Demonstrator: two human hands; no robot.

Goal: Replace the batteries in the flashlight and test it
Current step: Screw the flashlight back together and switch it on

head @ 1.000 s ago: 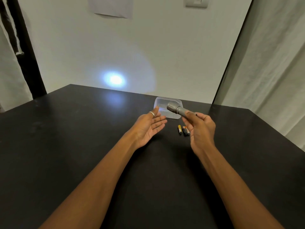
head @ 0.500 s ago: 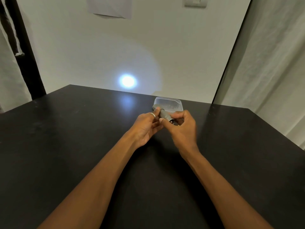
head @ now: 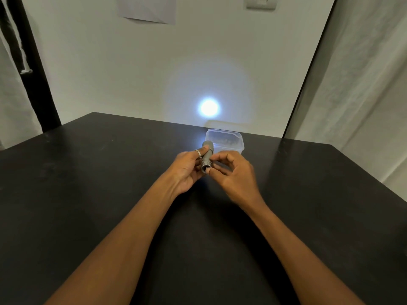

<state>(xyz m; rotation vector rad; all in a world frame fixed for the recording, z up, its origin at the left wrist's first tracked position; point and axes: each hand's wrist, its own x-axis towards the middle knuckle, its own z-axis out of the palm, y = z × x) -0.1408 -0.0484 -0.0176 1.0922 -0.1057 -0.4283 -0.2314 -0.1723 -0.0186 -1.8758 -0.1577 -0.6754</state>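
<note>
A small grey metal flashlight (head: pixel 207 156) is held above the black table (head: pixel 88 194), its head pointing away from me at the wall. It is lit: a bright spot (head: pixel 209 107) glows on the white wall. My left hand (head: pixel 187 168), with a ring on one finger, grips the barrel from the left. My right hand (head: pixel 233 172) holds the tail end, its thumb pressed on the rear cap. The loose batteries seen earlier on the table are hidden behind my right hand.
A clear plastic container (head: pixel 224 142) stands just beyond the flashlight near the table's far edge. The white wall rises behind it, with a paper sheet (head: pixel 147 9) and a light switch (head: pixel 261 2). Curtains hang at the right (head: pixel 363 84).
My right hand brought the flashlight left to my left hand, which closed on it. The flashlight turned to point straight ahead, and the light spot moved right along the wall.
</note>
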